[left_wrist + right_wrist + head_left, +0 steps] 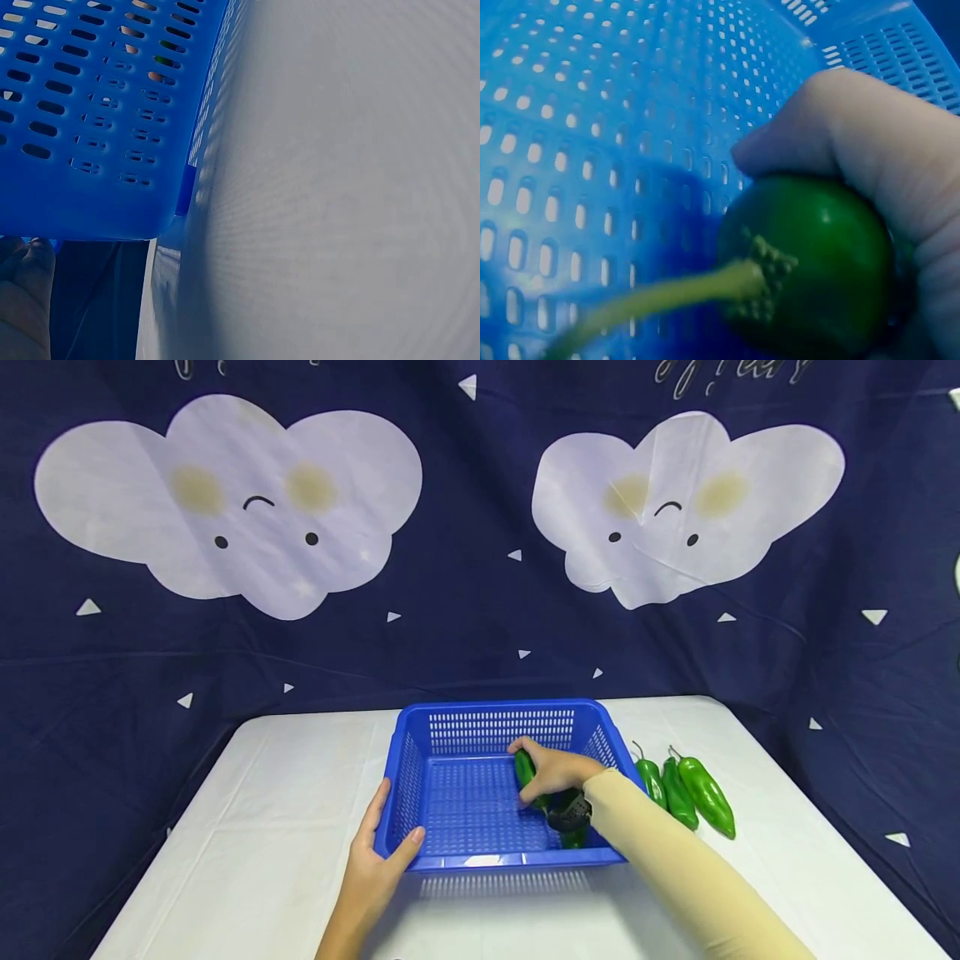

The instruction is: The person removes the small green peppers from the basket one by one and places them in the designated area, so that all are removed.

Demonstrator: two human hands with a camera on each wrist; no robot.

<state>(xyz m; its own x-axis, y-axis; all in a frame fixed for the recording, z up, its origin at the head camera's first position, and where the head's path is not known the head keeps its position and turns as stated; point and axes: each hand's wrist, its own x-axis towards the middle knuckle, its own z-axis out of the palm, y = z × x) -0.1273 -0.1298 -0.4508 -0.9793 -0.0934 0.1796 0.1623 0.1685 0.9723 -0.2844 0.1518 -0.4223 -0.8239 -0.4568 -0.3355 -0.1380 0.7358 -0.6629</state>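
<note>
A blue plastic basket (517, 860) with slotted walls sits on the white table. My left hand (371, 860) grips its front left corner, fingers along the outer left side and thumb over the front rim. Inside the basket, toward its right, my right hand (553, 768) holds a green pepper (527, 770) between thumb and fingers. The right wrist view shows the stem end of this green pepper (810, 262), its pale stem pointing left over the slotted floor. Another green pepper (573, 837) lies at the basket's front right, partly hidden under my right wrist.
Three green peppers lie side by side on the table right of the basket: one near its wall (651, 781), a middle one (678, 795) and an outer one (707, 795). A dark blue curtain (480, 643) with cloud prints hangs behind the white tabletop (285, 810).
</note>
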